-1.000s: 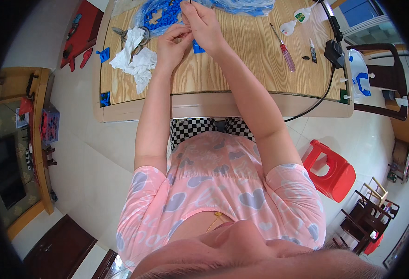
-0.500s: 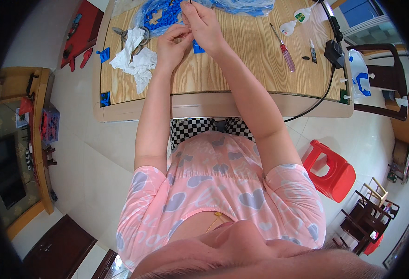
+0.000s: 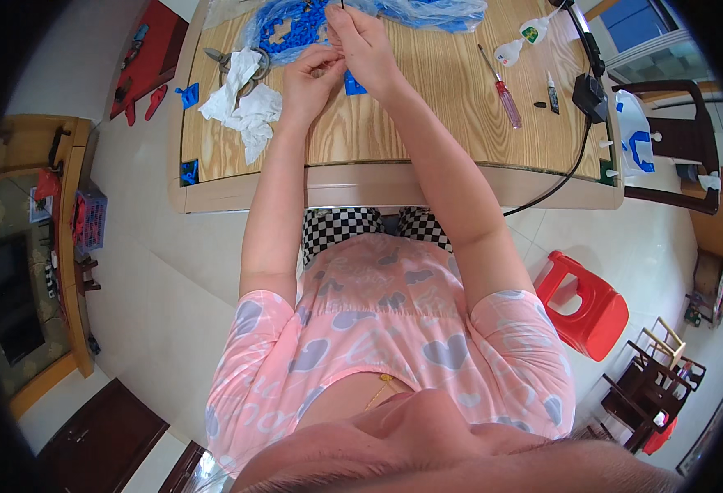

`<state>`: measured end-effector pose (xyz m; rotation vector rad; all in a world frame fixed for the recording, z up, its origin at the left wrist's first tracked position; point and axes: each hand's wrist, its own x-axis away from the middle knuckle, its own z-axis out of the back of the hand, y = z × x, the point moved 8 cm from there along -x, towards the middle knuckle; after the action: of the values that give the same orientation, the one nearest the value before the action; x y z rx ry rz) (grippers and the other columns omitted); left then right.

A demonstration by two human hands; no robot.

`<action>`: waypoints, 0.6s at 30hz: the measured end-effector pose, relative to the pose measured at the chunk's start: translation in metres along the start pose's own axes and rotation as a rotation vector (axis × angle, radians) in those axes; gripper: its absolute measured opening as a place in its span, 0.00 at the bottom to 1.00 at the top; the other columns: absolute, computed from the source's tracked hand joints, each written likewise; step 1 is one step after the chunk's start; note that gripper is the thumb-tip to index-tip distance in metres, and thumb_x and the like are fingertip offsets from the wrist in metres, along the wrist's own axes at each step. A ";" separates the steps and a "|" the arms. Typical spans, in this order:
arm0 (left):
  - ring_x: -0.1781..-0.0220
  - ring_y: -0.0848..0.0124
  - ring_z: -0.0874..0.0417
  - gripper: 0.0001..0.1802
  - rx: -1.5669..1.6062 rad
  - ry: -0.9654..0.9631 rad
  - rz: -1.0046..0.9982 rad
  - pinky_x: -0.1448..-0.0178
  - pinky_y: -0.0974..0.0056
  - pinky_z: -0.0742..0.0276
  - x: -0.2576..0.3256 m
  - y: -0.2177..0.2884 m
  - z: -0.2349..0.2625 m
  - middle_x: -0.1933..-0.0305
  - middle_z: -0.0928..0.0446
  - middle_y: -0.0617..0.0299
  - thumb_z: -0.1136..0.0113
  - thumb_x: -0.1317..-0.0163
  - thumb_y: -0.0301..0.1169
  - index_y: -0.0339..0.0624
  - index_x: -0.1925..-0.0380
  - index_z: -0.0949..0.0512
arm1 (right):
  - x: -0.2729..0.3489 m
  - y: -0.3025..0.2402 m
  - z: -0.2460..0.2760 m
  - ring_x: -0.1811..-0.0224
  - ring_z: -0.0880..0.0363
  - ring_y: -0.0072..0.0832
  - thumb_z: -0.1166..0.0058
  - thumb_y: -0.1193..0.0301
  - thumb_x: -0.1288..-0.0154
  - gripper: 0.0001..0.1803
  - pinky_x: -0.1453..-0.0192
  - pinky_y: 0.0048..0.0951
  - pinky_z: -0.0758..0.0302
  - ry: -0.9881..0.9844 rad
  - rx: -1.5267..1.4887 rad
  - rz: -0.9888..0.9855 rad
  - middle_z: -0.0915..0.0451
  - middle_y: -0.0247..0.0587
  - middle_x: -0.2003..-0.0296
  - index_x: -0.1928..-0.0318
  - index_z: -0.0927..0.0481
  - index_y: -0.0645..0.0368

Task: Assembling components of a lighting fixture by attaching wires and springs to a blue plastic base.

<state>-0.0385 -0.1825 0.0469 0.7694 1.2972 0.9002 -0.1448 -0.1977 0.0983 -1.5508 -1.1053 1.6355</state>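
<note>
Over the far part of the table, both my hands meet with their fingers pinched together. My right hand (image 3: 365, 51) is closed, and the tip of a thin dark rod-like thing (image 3: 342, 4) sticks up from its fingers. Beside it, my left hand (image 3: 310, 76) pinches against the right one; what it holds is hidden. A small blue piece (image 3: 354, 84) lies just below the hands. Behind them, a clear plastic bag (image 3: 254, 37) spreads around many small blue plastic parts (image 3: 302, 25).
Left of my hands lie crumpled white tissue (image 3: 256, 111) and scissors (image 3: 215, 55). To the right are a screwdriver (image 3: 507, 103), a small black tube (image 3: 552, 93), white bottles (image 3: 508, 51) and a black adapter (image 3: 591, 97) with its cable. A red stool (image 3: 599, 316) stands on the floor.
The table's left side sits slightly farther right in the picture. Both hands keep nearly the same place and the same pinch.
</note>
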 end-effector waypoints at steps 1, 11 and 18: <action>0.65 0.76 0.26 0.06 -0.002 0.002 -0.003 0.59 0.73 0.30 0.000 0.000 0.001 0.66 0.22 0.64 0.36 0.48 0.21 0.35 0.68 0.19 | 0.000 -0.002 0.001 0.75 0.38 0.18 0.59 0.64 0.27 0.17 0.71 0.24 0.37 0.005 0.030 0.025 0.35 0.30 0.79 0.70 0.30 0.63; 0.62 0.77 0.27 0.10 -0.024 -0.075 0.080 0.59 0.72 0.31 0.016 -0.007 0.004 0.61 0.23 0.64 0.36 0.46 0.27 0.38 0.63 0.18 | -0.004 0.004 -0.006 0.80 0.49 0.14 0.60 0.62 0.27 0.19 0.77 0.20 0.49 -0.119 -0.307 -0.070 0.45 0.23 0.81 0.76 0.38 0.56; 0.67 0.78 0.27 0.10 -0.297 -0.103 0.038 0.62 0.74 0.33 0.018 -0.006 0.001 0.63 0.23 0.66 0.32 0.48 0.30 0.38 0.66 0.17 | -0.030 0.020 -0.002 0.82 0.47 0.17 0.57 0.64 0.30 0.18 0.75 0.22 0.46 -0.042 -0.563 -0.381 0.44 0.26 0.83 0.77 0.38 0.55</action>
<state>-0.0357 -0.1695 0.0341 0.6001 1.0325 1.0425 -0.1375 -0.2326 0.0947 -1.5022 -1.8681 1.1568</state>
